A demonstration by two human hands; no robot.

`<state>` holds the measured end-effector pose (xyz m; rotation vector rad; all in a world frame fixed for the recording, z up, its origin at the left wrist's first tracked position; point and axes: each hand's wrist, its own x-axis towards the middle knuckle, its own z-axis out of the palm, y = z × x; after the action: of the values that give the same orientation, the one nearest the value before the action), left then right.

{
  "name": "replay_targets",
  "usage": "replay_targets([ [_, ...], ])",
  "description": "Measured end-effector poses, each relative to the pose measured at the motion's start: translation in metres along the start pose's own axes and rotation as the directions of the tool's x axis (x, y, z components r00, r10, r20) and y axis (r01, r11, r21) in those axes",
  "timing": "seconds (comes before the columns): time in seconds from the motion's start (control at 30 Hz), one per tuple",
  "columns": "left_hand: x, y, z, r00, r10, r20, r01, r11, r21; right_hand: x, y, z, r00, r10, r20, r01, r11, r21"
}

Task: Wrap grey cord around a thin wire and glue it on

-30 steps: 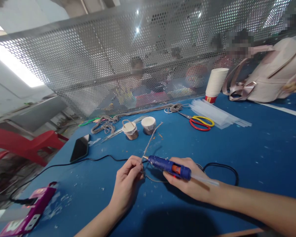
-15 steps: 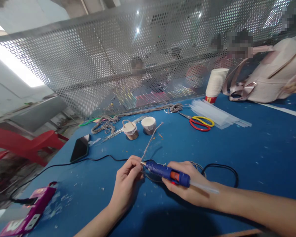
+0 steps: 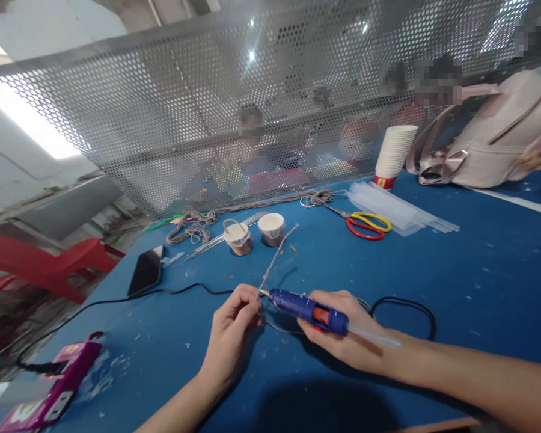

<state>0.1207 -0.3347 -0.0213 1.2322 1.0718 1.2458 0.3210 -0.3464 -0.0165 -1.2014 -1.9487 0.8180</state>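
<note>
My left hand pinches a thin stiff grey-brown twine, whose free end slants up and away to the right. A blue hot glue gun is gripped in my right hand, with a clear glue stick sticking out of its back. Its metal nozzle is at the twine, just above my left fingertips; whether it touches cannot be made out. Beyond my hands stand two small cups covered in white and brown, one cup with a twine loop on top, the other cup without.
Scissors, clear glue sticks, stacked paper cups and a pale bag lie to the right. Grey twine and a phone are at left. A black cord runs to a purple power strip. A perforated metal screen stands behind.
The glue gun in my right hand has shifted slightly up, its nozzle now a little higher along the twine. My left hand stays in place.
</note>
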Motion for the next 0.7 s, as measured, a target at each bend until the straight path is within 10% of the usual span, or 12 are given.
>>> replay_targets([
  [0.7,0.0003,0.0007,-0.0001,1.000,0.012,0.004,-0.012,0.999,0.034,0.0013,-0.0072,-0.0038,0.999,0.049,0.003,-0.049,0.999,-0.017],
])
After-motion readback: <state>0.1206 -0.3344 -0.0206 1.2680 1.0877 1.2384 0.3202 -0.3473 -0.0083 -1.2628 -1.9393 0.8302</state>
